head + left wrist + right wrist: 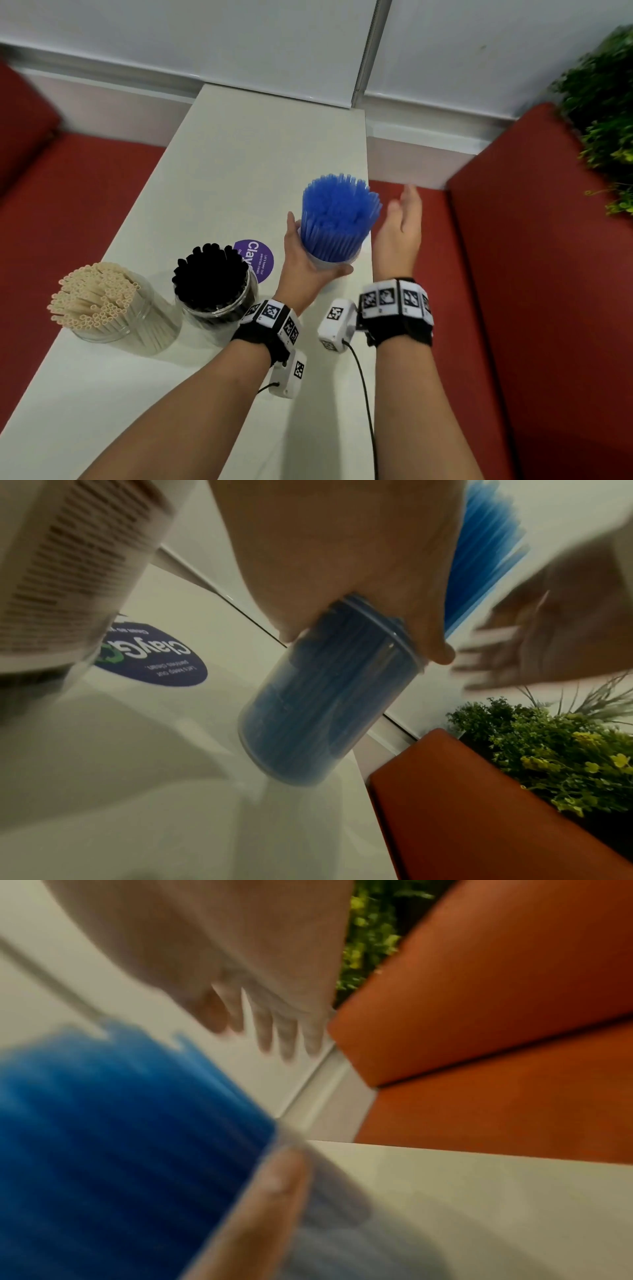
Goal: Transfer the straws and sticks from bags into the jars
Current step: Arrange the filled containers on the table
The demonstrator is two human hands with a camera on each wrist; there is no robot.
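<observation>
A clear jar (301,718) packed with blue straws (337,216) stands near the right edge of the white table (239,164). My left hand (305,260) grips this jar around its upper part, thumb on the near side. In the left wrist view the jar (301,718) leans, its base on the table. My right hand (402,222) hovers open just right of the blue straws (113,1137), fingers straight, touching nothing. To the left stand a jar of black straws (212,277) and a jar of beige straws (99,301).
A round purple sticker (260,257) lies on the table behind the black jar. Red sofa seats (534,274) flank the table on both sides. A green plant (603,102) sits at the far right. A white wall (205,34) closes the far end.
</observation>
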